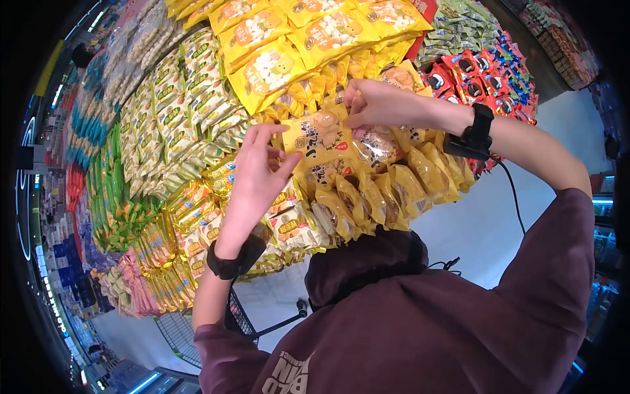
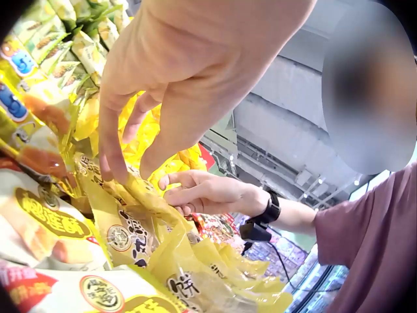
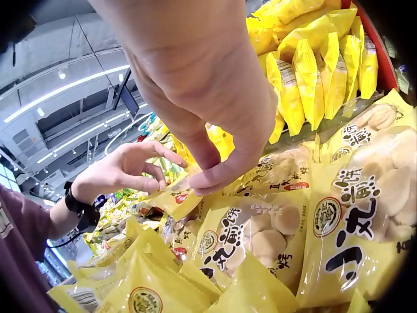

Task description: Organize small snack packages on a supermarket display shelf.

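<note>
A yellow biscuit packet (image 1: 319, 134) lies flat over a row of similar packets in the head view. My left hand (image 1: 257, 177) pinches its left edge, thumb on one side and fingers on the other. At its right end, my right hand (image 1: 387, 105) pinches the edge between thumb and fingers. The left wrist view has my left hand (image 2: 189, 72) over the packet's edge, with the right hand (image 2: 212, 194) beyond. From the right wrist, the packet (image 3: 177, 195) shows between my right hand (image 3: 208, 98) and left hand (image 3: 127, 171).
Upright yellow packets (image 1: 407, 190) line the near edge of the display. Larger yellow bags (image 1: 269, 69) are stacked behind, green-white packets (image 1: 174, 92) to the left, red packets (image 1: 469, 75) to the right. A wire cart (image 1: 180, 335) stands below at the lower left.
</note>
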